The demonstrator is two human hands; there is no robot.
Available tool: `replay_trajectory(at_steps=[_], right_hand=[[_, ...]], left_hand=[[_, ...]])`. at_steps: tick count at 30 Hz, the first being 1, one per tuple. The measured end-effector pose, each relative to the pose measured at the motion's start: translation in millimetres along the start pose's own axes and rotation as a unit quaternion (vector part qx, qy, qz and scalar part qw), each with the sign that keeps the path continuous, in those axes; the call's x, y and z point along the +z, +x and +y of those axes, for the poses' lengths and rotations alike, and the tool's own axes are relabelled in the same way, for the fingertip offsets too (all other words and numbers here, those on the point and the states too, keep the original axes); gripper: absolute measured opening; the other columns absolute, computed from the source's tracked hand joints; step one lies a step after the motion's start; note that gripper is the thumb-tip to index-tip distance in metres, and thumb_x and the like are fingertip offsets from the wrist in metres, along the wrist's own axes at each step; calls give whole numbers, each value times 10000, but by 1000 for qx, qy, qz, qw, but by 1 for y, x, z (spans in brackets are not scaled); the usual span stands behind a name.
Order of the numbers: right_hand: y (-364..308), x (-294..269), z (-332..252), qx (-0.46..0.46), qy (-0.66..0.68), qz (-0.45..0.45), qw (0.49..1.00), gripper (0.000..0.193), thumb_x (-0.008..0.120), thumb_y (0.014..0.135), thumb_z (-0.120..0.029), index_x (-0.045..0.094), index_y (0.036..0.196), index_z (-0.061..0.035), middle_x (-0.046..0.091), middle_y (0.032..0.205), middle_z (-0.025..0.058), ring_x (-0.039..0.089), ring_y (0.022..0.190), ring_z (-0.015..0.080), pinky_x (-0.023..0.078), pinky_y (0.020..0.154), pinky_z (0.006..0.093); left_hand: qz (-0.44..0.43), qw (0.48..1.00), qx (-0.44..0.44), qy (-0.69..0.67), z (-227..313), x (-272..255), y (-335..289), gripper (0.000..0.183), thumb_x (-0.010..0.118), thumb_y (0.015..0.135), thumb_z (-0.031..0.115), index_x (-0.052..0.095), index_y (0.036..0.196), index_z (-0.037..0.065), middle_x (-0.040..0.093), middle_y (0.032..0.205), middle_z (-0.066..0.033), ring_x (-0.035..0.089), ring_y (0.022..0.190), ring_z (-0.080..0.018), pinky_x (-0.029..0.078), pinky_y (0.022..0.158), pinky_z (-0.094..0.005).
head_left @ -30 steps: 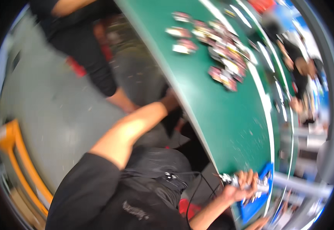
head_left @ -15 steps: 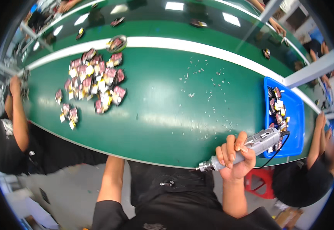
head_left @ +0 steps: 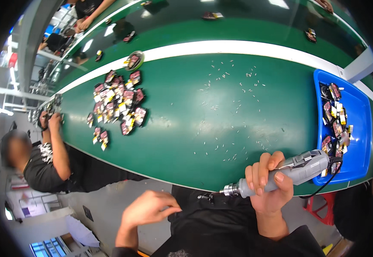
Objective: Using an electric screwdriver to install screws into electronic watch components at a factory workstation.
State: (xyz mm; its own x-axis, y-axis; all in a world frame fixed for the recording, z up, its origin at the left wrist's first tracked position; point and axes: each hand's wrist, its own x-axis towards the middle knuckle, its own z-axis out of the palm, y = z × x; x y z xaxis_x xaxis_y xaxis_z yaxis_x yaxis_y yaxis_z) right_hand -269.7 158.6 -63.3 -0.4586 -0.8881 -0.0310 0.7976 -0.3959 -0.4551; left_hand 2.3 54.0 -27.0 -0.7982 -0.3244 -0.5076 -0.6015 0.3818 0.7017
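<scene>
My right hand [head_left: 270, 182] is wrapped round a grey electric screwdriver [head_left: 303, 168], whose silver nose points left over the table's near edge. A black cord [head_left: 333, 172] comes off its rear end. My left hand [head_left: 151, 208] hangs in front of the near edge, left of the screwdriver tip. Its fingers are curled, with the thumb close to the forefinger; whatever they hold, if anything, is too small to make out. Between the hands, against my black clothing, shows a small dark and silver thing [head_left: 205, 197] that I cannot identify.
On the green table [head_left: 173, 158], a pile of small pink-and-black units [head_left: 117, 99] lies left. Small white bits [head_left: 225, 107] are scattered mid-table. A blue bin [head_left: 358, 147] at right holds more units. A round dish [head_left: 134, 60] stands behind the pile. Another person [head_left: 45, 158] works at left.
My left hand has come up into view from below the table edge. My right hand still grips the screwdriver. The view has turned, so the table appears tilted.
</scene>
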Motion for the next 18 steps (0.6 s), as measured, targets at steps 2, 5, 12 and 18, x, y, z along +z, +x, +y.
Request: replay_trajectory(at_steps=[2, 5, 12, 18], right_hand=[[-1, 0, -1, 1, 8, -15, 1000, 148, 531, 850, -181, 494, 902, -48, 507, 735, 79, 437, 514, 144, 387, 564, 309], [-4, -3, -4, -3, 22, -26, 999, 128, 528, 857, -162, 494, 901, -47, 509, 745, 78, 445, 522, 139, 392, 573, 309], [-5, -10, -10, 5, 66, -42, 997, 97, 519, 853, -119, 488, 903, -43, 510, 737, 90, 437, 507, 141, 384, 548, 305], [-4, -9, -8, 16, 54, -17, 998, 107, 523, 840, -132, 458, 868, -51, 485, 696, 80, 421, 465, 137, 384, 527, 301]], left_hand=[[102, 993, -21, 63, 35, -34, 11, 83, 642, 823, 49, 666, 893, 11, 635, 819, -157, 622, 788, -316, 499, 695, -384], [414, 891, 66, 173, 43, -61, 74, 114, 655, 791, -6, 637, 904, -8, 593, 781, -126, 603, 768, -323, 490, 686, -391], [446, 817, 100, 350, 24, -92, 138, 187, 662, 796, -21, 652, 982, -15, 611, 885, -126, 610, 753, -302, 491, 671, -368], [411, 799, 120, 422, 12, -92, 140, 185, 683, 751, -36, 637, 927, -2, 591, 841, -104, 612, 740, -270, 507, 618, -361]])
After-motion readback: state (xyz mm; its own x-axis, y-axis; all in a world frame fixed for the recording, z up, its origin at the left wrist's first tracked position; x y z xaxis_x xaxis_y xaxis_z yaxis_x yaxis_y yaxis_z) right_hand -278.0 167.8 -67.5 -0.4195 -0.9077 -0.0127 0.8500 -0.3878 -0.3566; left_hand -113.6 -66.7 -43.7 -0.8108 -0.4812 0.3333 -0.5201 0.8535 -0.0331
